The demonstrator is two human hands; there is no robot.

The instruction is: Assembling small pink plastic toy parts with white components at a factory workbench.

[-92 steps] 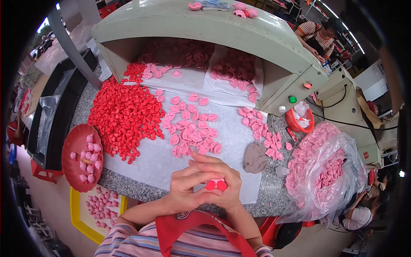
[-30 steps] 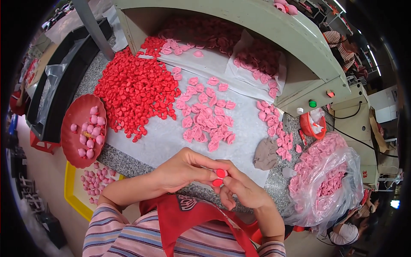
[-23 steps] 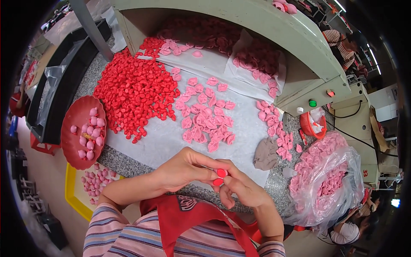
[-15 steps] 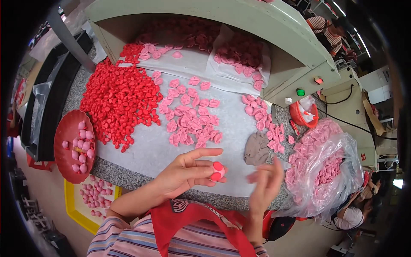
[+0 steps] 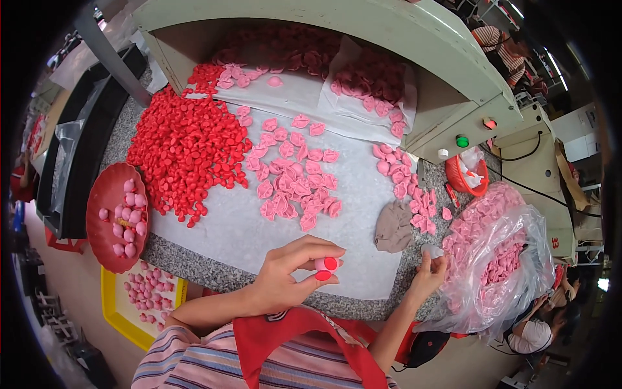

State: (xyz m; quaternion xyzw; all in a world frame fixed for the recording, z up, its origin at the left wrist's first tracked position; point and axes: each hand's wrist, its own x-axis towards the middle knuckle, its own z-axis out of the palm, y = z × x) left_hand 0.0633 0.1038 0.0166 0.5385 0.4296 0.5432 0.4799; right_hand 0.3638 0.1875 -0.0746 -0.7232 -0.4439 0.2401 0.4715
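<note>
In front of my body, my left hand [image 5: 298,266] pinches a small pink ball piece [image 5: 319,264] between thumb and fingers; two round red discs show on its side. Further right, at the table's front edge, my right hand [image 5: 429,275] has its fingertips closed on a small pale, translucent thing [image 5: 433,250], whose kind I cannot make out. Just left of that hand lies a crumpled grey-brown cloth [image 5: 394,227]. Ahead of my left hand, many folded pink pieces [image 5: 299,185] are spread on a white sheet [image 5: 227,243].
Red discs [image 5: 181,155] are heaped at the left, behind a red dish [image 5: 118,256] of pink balls. A yellow tray [image 5: 116,318] sits lower left. A clear bag [image 5: 538,233] of pink pieces and an orange basket [image 5: 479,189] stand right. A pale machine housing [image 5: 311,11] spans the back.
My right hand has moved right, away from the ball piece, and closed on the pale thing by the bag. My left hand still holds the ball piece, now turned. The whole view has shifted slightly.
</note>
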